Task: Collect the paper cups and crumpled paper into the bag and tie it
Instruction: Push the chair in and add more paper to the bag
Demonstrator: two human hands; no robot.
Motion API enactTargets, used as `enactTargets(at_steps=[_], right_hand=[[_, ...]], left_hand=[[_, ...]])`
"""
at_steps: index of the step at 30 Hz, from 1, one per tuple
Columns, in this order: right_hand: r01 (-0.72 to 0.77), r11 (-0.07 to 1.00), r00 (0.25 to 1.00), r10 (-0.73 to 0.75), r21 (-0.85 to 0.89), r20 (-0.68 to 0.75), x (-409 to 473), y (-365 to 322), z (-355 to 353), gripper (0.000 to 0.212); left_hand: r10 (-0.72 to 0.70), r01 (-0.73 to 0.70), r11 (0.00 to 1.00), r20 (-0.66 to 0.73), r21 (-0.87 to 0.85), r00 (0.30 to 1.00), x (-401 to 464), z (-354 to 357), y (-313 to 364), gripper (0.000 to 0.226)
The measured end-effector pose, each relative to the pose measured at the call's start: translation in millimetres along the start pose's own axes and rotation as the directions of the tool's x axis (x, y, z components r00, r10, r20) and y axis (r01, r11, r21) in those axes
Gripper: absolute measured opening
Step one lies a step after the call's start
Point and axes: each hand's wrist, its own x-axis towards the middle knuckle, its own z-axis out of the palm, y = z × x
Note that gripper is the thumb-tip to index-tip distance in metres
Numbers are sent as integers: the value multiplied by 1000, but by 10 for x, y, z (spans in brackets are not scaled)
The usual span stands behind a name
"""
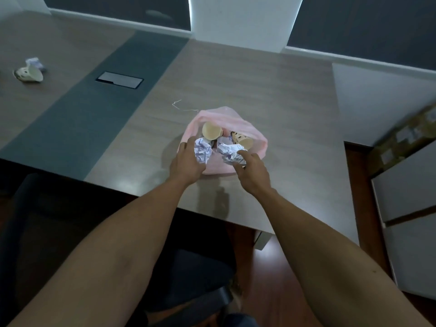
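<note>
A pink plastic bag (256, 138) lies open on the table near its front edge. Inside it are two paper cups, one (211, 131) with its mouth toward me and one patterned cup (241, 139) on its side, plus two crumpled paper balls. My left hand (186, 161) grips the bag's left rim beside one paper ball (202, 151). My right hand (251, 171) pinches the other crumpled paper (230, 152) at the bag's mouth. Far left on the table lie another patterned paper cup (28, 73) and a crumpled paper (35, 62), touching each other.
The wooden table (271, 90) has a dark grey centre strip with a cable hatch (119, 80). A thin white tie string (182, 107) lies just behind the bag. A dark chair (188, 279) is below my arms. White cabinets (405, 197) stand to the right.
</note>
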Motion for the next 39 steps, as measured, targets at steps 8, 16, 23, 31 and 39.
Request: enactTargets(at_steps=[8,16,23,31,39], right_hand=[[3,999,997,-5,34,72,859,297,192,44],[57,984,984,-27,-169,176,1249,328,377,64],[186,874,969,-89,-449,230,1156,466,400,57],[78,946,993,-48,-314,104,1088,309,448,38],[285,927,935,-214,-242,283,471,-55,462,32]], left_hand=[[-47,49,998,-57,44,997,719,506,68,60],[-47,53,994,-60,97,997,922,632,-33,63],[5,-11,988,35,153,999,730,438,-104,59],[-4,-1,982,28,189,1000,469,112,-403,51],[-65,63,976,4,208,998,-98,-281,-663,45]])
